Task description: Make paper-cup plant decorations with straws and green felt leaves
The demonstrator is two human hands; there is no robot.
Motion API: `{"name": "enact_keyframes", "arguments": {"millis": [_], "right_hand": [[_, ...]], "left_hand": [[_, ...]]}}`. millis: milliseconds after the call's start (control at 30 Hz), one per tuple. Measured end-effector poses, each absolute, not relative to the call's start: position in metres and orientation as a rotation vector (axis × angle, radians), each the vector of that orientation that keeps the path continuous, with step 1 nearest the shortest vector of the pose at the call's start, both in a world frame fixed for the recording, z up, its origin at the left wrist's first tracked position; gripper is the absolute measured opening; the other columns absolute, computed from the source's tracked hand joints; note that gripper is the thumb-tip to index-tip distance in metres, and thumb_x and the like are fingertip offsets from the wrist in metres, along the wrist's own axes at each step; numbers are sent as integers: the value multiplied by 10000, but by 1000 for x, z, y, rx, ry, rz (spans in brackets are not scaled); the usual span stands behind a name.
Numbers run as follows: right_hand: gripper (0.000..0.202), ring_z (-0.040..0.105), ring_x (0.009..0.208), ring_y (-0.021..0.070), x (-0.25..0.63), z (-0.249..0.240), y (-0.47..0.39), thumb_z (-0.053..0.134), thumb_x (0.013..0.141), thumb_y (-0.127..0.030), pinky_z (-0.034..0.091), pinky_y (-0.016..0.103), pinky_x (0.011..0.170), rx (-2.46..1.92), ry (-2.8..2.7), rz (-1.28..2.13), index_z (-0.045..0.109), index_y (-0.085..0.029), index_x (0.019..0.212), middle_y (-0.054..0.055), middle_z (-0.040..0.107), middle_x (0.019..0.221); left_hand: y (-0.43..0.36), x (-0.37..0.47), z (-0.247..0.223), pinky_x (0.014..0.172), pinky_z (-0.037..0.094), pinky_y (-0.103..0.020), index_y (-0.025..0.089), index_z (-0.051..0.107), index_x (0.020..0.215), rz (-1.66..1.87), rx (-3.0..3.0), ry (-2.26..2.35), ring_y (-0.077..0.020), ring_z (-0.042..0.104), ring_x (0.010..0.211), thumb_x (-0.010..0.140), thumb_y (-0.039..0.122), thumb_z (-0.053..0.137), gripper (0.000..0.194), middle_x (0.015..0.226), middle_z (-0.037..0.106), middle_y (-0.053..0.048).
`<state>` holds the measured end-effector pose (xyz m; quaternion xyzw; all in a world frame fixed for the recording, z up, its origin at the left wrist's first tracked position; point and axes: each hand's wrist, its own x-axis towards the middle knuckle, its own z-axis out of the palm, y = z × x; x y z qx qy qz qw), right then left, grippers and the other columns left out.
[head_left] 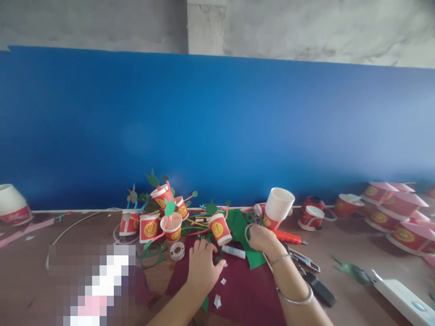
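Note:
My left hand (203, 265) is over the maroon paper sheet (251, 292), fingers pointing forward and thumb apart, with nothing visible in it. To its right lies a white glue stick (234, 251); a tape roll (177, 251) sits to its left. My right hand (261, 237) is closed over the green paper (254, 259), its fingertips mostly hidden. A pale ring-shaped edge (248, 234) shows at its fingers; I cannot tell what it belongs to. Just beyond this hand stands a white paper cup (279, 206). Left of it, a decorated red paper cup (219, 228) leans.
Several red cups with straws and green cutouts (148, 228) cluster at the back left. An orange cutter (287, 237), a black key fob (318, 289) and a white box-like object (403, 299) lie right. Pink-topped cups (404, 231) are stacked far right. A blue panel (204, 127) stands behind.

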<state>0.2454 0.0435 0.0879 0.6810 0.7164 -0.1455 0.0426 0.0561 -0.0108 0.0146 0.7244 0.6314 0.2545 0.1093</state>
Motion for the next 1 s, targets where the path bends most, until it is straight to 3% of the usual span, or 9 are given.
{"name": "enact_keyframes", "arguments": {"millis": [167, 300, 367, 467, 667, 767, 1000], "right_hand": [[214, 622, 955, 321, 243, 94, 43, 507, 683, -92, 449, 365, 718, 2189, 2187, -417, 634, -135, 849, 180, 667, 990], [161, 632, 828, 235, 241, 106, 41, 430, 753, -147, 417, 291, 646, 2213, 2312, -516, 577, -147, 820, 128, 670, 867], [174, 622, 680, 177, 238, 110, 40, 382, 810, -196, 401, 252, 579, 2172, 2377, -656, 549, -153, 788, 78, 654, 704], [210, 587, 550, 126, 233, 113, 38, 327, 864, -240, 397, 216, 520, 2085, 2450, -880, 513, -164, 801, 13, 596, 575], [77, 612, 640, 128, 225, 116, 25, 425, 848, -210, 442, 232, 616, 1554, 2583, -1633, 473, -188, 903, -17, 635, 636], [69, 618, 716, 135, 221, 120, 21, 459, 845, -213, 434, 235, 635, 1468, 2605, -1624, 456, -189, 910, 8, 681, 734], [93, 576, 658, 124, 211, 125, 18, 499, 843, -268, 395, 216, 581, 1522, 2666, -1392, 471, -183, 871, 14, 688, 746]], "left_hand": [[-14, 58, 15, 771, 332, -360, 195, 557, 738, 715, 2166, 1845, -245, 507, 899, 720, 282, 649, 128, 861, 592, -29], [-15, 60, 15, 733, 358, -339, 195, 525, 716, 777, 2134, 1719, -211, 548, 771, 758, 207, 595, 83, 726, 599, -8], [-14, 59, 14, 711, 384, -317, 200, 529, 782, 924, 2076, 1595, -194, 566, 736, 805, 165, 514, 45, 727, 606, -14], [-11, 56, 14, 743, 424, -299, 200, 520, 975, 1266, 1971, 1359, -189, 584, 843, 885, 157, 353, 194, 887, 615, -65], [-8, 51, 9, 741, 449, -295, 193, 523, 1023, 1569, 1802, 1153, -174, 561, 833, 928, 206, 284, 257, 906, 577, -76], [-9, 52, 8, 733, 458, -297, 193, 524, 1075, 1585, 1740, 1124, -177, 565, 834, 931, 217, 280, 284, 926, 586, -78], [-15, 51, 19, 832, 452, -321, 203, 478, 1238, 1556, 1762, 1121, -191, 558, 954, 926, 242, 352, 340, 1042, 583, -94]]}}
